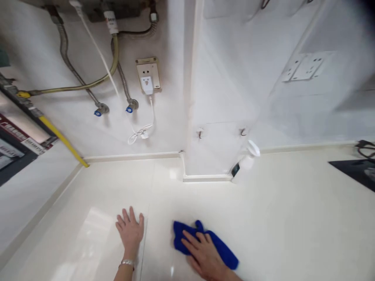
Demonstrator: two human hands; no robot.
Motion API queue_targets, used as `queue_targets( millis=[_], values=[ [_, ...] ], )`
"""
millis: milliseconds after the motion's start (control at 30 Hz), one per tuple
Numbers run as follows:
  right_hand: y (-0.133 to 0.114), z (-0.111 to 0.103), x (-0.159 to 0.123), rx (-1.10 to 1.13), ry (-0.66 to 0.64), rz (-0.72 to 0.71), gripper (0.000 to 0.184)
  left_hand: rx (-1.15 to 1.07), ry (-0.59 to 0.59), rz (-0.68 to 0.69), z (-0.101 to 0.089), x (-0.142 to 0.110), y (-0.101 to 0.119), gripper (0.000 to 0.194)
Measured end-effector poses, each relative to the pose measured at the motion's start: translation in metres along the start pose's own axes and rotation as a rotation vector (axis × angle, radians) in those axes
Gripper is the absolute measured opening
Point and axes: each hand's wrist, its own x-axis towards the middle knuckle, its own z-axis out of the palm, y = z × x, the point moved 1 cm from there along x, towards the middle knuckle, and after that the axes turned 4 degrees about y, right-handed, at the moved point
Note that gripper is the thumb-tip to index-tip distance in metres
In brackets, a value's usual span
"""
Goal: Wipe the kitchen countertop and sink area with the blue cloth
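Note:
My left hand (pixel 130 232) lies flat on the white countertop (pixel 158 195), fingers spread and nothing in it. A metal bracelet (pixel 127 264) circles that wrist. To the right, my right hand (pixel 203 253) presses down on a crumpled blue cloth (pixel 225 249) and holds it against the countertop. Its fingers rest on top of the cloth, whose folds stick out on both sides. Farther back, a white spray bottle (pixel 248 158) stands beside the jutting wall corner.
A wall socket (pixel 148 74) with a white plug, two blue-capped valves (pixel 129 109) and hanging hoses line the back wall. A yellow pipe (pixel 63 140) runs down at left. Two hooks (pixel 200 134) (pixel 243 132) stick to the pillar. A dark flat object (pixel 356 169) lies at right.

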Motion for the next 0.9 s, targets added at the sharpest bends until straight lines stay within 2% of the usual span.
queue_targets(
  millis=[100,200,267,367,533,633,700,800,900],
  values=[
    [0.044,-0.006,-0.036,-0.176,0.11,0.197,0.055,0.0,-0.01,-0.004,0.002,-0.002,-0.002,0.065],
    [0.077,-0.011,-0.05,-0.338,0.181,0.398,0.049,-0.018,-0.031,-0.015,0.003,-0.003,-0.004,0.066],
    [0.085,-0.012,-0.044,-0.429,0.2,0.524,0.05,-0.031,-0.022,-0.014,0.005,-0.004,-0.006,0.066],
    [0.081,-0.01,-0.017,-0.489,0.215,0.63,0.052,-0.051,0.019,-0.001,0.008,-0.006,-0.007,0.066],
    [0.053,0.0,0.058,-0.396,0.22,0.597,0.053,-0.075,0.022,-0.006,0.011,-0.007,-0.008,0.066],
    [0.019,0.009,0.108,-0.28,0.19,0.527,0.052,-0.071,0.022,-0.01,0.01,-0.007,-0.008,0.066],
    [-0.011,0.017,0.134,-0.218,0.151,0.431,0.051,-0.064,0.035,-0.001,0.01,-0.008,-0.008,0.066],
    [-0.054,0.027,0.147,-0.145,0.116,0.209,0.053,-0.062,0.07,0.01,0.011,-0.008,-0.008,0.064],
    [-0.077,0.032,0.131,-0.064,0.139,0.032,0.055,-0.071,0.077,0.006,0.013,-0.009,-0.009,0.065]
  ],
)
